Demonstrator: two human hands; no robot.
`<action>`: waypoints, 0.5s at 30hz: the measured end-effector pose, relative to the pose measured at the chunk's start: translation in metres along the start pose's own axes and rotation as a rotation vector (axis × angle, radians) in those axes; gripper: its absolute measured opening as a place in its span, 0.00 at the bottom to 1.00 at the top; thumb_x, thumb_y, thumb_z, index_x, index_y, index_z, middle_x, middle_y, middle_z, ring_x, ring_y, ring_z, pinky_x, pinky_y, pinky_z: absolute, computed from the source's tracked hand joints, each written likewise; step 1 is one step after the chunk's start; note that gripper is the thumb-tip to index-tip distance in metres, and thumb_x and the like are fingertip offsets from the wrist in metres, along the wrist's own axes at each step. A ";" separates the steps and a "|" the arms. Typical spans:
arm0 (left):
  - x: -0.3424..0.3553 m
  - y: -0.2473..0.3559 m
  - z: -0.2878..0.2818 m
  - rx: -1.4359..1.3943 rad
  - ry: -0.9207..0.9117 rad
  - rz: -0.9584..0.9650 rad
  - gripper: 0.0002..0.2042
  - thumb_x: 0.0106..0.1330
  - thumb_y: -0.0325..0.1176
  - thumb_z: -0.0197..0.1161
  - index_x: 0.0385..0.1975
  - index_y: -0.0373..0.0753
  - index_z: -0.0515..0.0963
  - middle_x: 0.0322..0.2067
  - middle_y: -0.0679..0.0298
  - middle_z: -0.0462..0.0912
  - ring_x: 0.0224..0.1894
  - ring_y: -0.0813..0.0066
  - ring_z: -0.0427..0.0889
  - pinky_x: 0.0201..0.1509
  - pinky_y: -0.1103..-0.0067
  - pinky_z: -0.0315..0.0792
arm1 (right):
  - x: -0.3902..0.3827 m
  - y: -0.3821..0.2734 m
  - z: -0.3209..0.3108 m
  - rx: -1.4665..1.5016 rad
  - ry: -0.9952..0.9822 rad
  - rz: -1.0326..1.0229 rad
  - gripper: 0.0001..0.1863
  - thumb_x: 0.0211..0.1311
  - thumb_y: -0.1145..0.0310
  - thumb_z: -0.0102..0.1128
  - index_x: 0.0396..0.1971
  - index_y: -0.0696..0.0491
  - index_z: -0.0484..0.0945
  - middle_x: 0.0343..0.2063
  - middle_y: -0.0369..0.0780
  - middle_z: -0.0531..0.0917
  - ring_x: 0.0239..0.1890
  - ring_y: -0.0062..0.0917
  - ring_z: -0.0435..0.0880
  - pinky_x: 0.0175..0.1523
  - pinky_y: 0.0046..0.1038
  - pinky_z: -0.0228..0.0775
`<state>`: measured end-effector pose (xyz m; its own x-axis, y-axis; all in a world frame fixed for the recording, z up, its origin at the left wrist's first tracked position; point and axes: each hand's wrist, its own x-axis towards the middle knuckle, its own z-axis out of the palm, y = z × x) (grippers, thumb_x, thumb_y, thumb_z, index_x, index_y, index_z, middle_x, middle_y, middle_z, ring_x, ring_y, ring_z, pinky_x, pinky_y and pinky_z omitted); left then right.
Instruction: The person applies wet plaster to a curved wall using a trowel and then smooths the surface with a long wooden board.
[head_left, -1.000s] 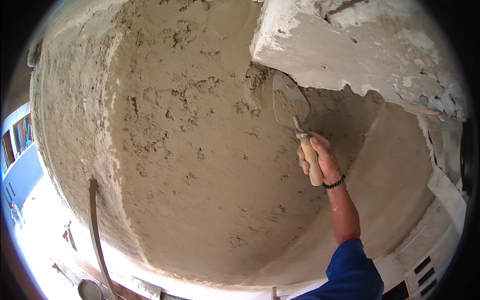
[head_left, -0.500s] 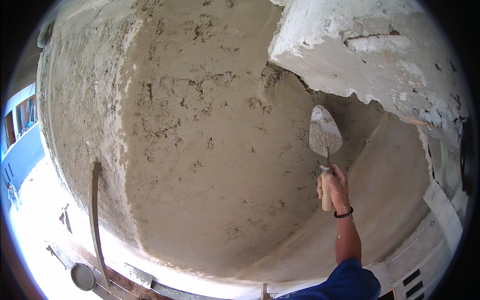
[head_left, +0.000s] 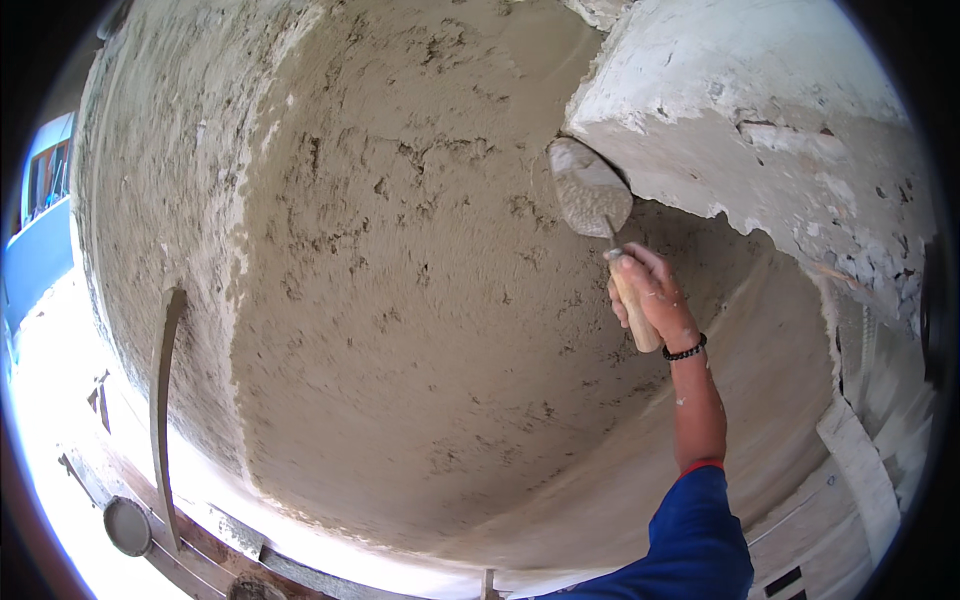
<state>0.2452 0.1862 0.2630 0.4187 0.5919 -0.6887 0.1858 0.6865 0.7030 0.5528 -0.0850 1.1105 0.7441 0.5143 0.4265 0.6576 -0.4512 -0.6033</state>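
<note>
Gripping a trowel [head_left: 590, 195] by its wooden handle, the right hand [head_left: 648, 295] has all its fingers wrapped tight round it. Blade's loaded with grey mortar and sits up against the wet plaster wall [head_left: 420, 300], right under the edge of the old white beam [head_left: 760, 120]. Black bead bracelet [head_left: 685, 351] on the wrist, blue sleeve [head_left: 690, 540] lower down. A long curved batten [head_left: 160, 400] leans at the wall's left side, with a round pan [head_left: 128, 526] near its foot. Left hand isn't showing anywhere.

Right hand [head_left: 652, 295] grips trowel [head_left: 590, 195] — blade against plastered wall [head_left: 400, 300].
</note>
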 end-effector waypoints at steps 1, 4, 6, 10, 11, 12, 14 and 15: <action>0.000 -0.002 -0.003 -0.001 0.006 -0.001 0.21 0.63 0.40 0.62 0.54 0.40 0.69 0.35 0.59 0.77 0.31 0.67 0.76 0.26 0.76 0.70 | 0.001 0.001 0.002 -0.004 -0.005 0.003 0.18 0.67 0.54 0.51 0.42 0.55 0.73 0.19 0.36 0.75 0.14 0.17 0.73 0.18 0.22 0.67; -0.001 -0.008 -0.006 -0.008 0.013 -0.007 0.21 0.63 0.40 0.62 0.53 0.40 0.69 0.35 0.59 0.77 0.30 0.67 0.76 0.26 0.76 0.70 | -0.002 0.019 0.010 0.191 0.022 -0.012 0.20 0.69 0.52 0.48 0.44 0.55 0.73 0.19 0.37 0.74 0.13 0.18 0.71 0.16 0.22 0.65; -0.001 -0.011 -0.007 -0.012 0.012 -0.011 0.21 0.63 0.40 0.62 0.53 0.40 0.69 0.34 0.59 0.77 0.30 0.67 0.76 0.26 0.76 0.70 | -0.010 0.028 0.014 0.228 0.059 -0.003 0.20 0.69 0.52 0.48 0.44 0.55 0.73 0.19 0.37 0.74 0.12 0.18 0.71 0.15 0.21 0.65; -0.003 -0.018 -0.011 -0.020 0.022 -0.011 0.20 0.64 0.40 0.61 0.53 0.40 0.69 0.34 0.59 0.76 0.30 0.67 0.75 0.25 0.76 0.70 | -0.025 0.045 0.015 0.328 0.134 0.004 0.20 0.69 0.52 0.47 0.46 0.54 0.73 0.19 0.37 0.74 0.12 0.18 0.71 0.15 0.21 0.65; -0.004 -0.019 -0.013 -0.018 0.020 -0.011 0.20 0.64 0.40 0.61 0.53 0.40 0.69 0.34 0.59 0.76 0.30 0.67 0.75 0.25 0.76 0.70 | -0.029 0.048 0.014 0.341 0.154 0.008 0.20 0.69 0.51 0.47 0.46 0.54 0.73 0.19 0.37 0.74 0.12 0.18 0.71 0.15 0.21 0.65; -0.004 -0.020 -0.015 -0.016 0.024 -0.012 0.20 0.64 0.40 0.61 0.53 0.40 0.69 0.34 0.59 0.76 0.30 0.67 0.75 0.25 0.76 0.70 | -0.031 0.050 0.014 0.340 0.155 0.014 0.20 0.69 0.51 0.47 0.46 0.54 0.73 0.19 0.37 0.74 0.12 0.18 0.71 0.15 0.21 0.65; -0.006 -0.022 -0.014 -0.017 0.019 -0.013 0.20 0.64 0.40 0.61 0.53 0.40 0.69 0.34 0.59 0.76 0.29 0.67 0.75 0.24 0.76 0.69 | -0.034 0.054 0.014 0.388 0.169 0.038 0.21 0.69 0.50 0.48 0.47 0.54 0.72 0.20 0.37 0.74 0.13 0.18 0.71 0.16 0.22 0.65; -0.006 -0.022 -0.018 -0.023 0.025 -0.012 0.20 0.64 0.40 0.61 0.53 0.40 0.69 0.34 0.59 0.76 0.29 0.67 0.75 0.24 0.76 0.69 | -0.038 0.059 0.014 0.391 0.167 0.041 0.21 0.69 0.50 0.48 0.47 0.54 0.72 0.20 0.37 0.74 0.13 0.18 0.71 0.16 0.22 0.65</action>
<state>0.2227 0.1748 0.2488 0.3940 0.5937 -0.7016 0.1698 0.7032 0.6904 0.5621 -0.1210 1.0495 0.7985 0.3622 0.4809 0.5571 -0.1416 -0.8183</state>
